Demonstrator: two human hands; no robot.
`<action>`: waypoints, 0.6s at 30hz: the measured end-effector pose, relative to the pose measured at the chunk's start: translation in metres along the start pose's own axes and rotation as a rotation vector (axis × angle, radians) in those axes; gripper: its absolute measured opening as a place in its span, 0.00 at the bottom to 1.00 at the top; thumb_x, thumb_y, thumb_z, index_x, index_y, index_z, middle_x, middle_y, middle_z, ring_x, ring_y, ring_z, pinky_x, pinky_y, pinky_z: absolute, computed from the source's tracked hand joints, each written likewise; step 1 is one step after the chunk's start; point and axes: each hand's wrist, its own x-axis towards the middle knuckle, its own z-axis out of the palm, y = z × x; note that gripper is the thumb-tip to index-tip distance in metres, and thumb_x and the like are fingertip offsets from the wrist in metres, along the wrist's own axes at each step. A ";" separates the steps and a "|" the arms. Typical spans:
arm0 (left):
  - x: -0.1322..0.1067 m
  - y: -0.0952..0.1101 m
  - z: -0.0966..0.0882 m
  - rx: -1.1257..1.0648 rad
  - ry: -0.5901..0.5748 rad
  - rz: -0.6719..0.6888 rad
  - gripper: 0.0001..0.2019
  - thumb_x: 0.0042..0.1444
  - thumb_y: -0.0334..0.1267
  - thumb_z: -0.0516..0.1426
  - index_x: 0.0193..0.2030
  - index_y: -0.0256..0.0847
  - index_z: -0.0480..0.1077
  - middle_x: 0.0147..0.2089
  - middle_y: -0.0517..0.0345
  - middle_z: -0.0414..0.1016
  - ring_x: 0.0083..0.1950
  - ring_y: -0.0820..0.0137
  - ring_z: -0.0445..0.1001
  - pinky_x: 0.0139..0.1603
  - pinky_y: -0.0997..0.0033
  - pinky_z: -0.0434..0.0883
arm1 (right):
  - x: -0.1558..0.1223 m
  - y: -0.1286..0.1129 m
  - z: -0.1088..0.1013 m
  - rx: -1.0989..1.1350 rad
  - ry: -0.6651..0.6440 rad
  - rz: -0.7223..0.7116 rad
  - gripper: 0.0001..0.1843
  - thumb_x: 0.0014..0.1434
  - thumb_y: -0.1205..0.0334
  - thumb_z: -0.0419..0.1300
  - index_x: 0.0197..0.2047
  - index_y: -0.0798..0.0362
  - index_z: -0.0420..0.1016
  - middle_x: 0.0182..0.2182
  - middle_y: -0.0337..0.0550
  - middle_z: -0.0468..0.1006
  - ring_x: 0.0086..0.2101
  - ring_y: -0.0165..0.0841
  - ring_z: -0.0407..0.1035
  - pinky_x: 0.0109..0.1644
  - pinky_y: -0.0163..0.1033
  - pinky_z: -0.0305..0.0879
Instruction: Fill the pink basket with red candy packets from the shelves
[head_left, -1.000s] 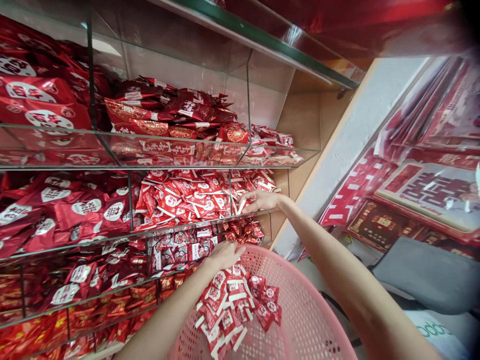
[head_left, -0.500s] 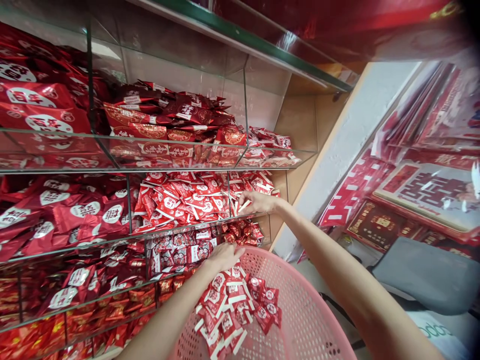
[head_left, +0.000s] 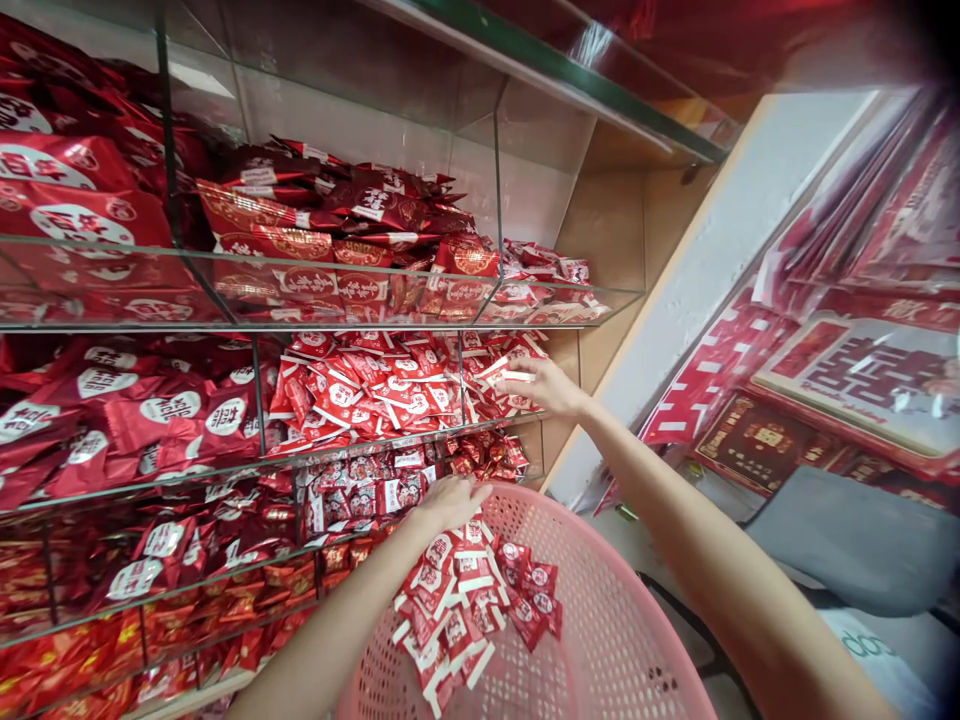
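Note:
My left hand (head_left: 452, 503) grips the far-left rim of a pink plastic basket (head_left: 637, 610), fingers bent over its edge. Inside the basket lies a heap of small red-and-white candy packets (head_left: 455, 625), beside several darker red packets (head_left: 534, 600). Over the right end of a middle shelf compartment, my right hand (head_left: 546, 387) reaches out with its fingers stretched and apart. Just beyond the fingertips are more small red-and-white packets (head_left: 487, 360). No packet shows in that hand, though its palm side is partly hidden.
Glass shelves with upright dividers (head_left: 460, 375) hold larger red bags (head_left: 82, 225) at left and gold-trimmed bags (head_left: 304, 275) above. A glass shelf edge (head_left: 570, 75) overhangs the hands. Right of the wooden side panel (head_left: 611, 220) are red printed goods (head_left: 772, 430) and a grey seat (head_left: 855, 540).
My right hand has shifted up and right, and its fingers have straightened away from the packets. My left hand stays on the basket rim. The view has moved slightly.

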 end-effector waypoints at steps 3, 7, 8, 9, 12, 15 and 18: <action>0.000 0.000 -0.001 0.000 -0.001 0.001 0.37 0.52 0.60 0.27 0.44 0.39 0.67 0.42 0.46 0.73 0.43 0.60 0.71 0.41 0.63 0.64 | -0.026 -0.017 -0.004 0.304 0.151 0.065 0.18 0.47 0.53 0.61 0.39 0.56 0.70 0.34 0.40 0.73 0.32 0.28 0.65 0.39 0.35 0.60; -0.001 0.000 -0.003 -0.012 -0.035 -0.005 0.38 0.52 0.60 0.26 0.42 0.40 0.68 0.39 0.48 0.74 0.42 0.61 0.71 0.39 0.64 0.65 | -0.084 -0.029 0.011 0.734 0.121 0.336 0.18 0.47 0.56 0.62 0.42 0.53 0.69 0.33 0.41 0.76 0.31 0.27 0.69 0.40 0.37 0.63; -0.001 0.000 -0.004 -0.020 -0.043 -0.004 0.37 0.52 0.60 0.26 0.40 0.41 0.68 0.38 0.49 0.74 0.42 0.62 0.72 0.39 0.65 0.64 | -0.100 -0.027 0.018 0.805 0.066 0.418 0.17 0.48 0.56 0.62 0.41 0.53 0.70 0.32 0.41 0.76 0.30 0.28 0.70 0.40 0.37 0.64; -0.001 0.000 -0.004 -0.027 -0.044 -0.004 0.37 0.52 0.60 0.26 0.39 0.41 0.68 0.38 0.51 0.74 0.42 0.63 0.72 0.40 0.66 0.64 | -0.115 -0.025 0.027 0.871 0.001 0.499 0.16 0.48 0.57 0.61 0.41 0.53 0.70 0.32 0.42 0.77 0.30 0.28 0.70 0.40 0.37 0.64; -0.001 0.000 -0.002 -0.036 -0.014 -0.012 0.37 0.52 0.61 0.26 0.38 0.42 0.68 0.39 0.52 0.74 0.42 0.64 0.71 0.41 0.67 0.64 | -0.154 -0.010 0.058 1.005 -0.154 0.715 0.18 0.48 0.58 0.62 0.43 0.55 0.70 0.35 0.44 0.77 0.34 0.31 0.72 0.44 0.39 0.64; -0.001 -0.001 -0.001 -0.046 -0.002 -0.004 0.37 0.52 0.60 0.26 0.39 0.41 0.68 0.40 0.50 0.74 0.43 0.64 0.71 0.42 0.66 0.63 | -0.174 0.008 0.087 1.050 -0.220 0.854 0.18 0.48 0.58 0.62 0.42 0.57 0.71 0.36 0.47 0.77 0.37 0.33 0.71 0.47 0.41 0.63; -0.001 -0.001 -0.001 -0.053 0.004 0.016 0.37 0.52 0.59 0.25 0.39 0.41 0.68 0.40 0.50 0.74 0.43 0.64 0.71 0.42 0.66 0.63 | -0.180 0.024 0.111 1.038 -0.195 0.907 0.17 0.47 0.57 0.62 0.38 0.58 0.71 0.35 0.47 0.77 0.35 0.32 0.71 0.43 0.40 0.66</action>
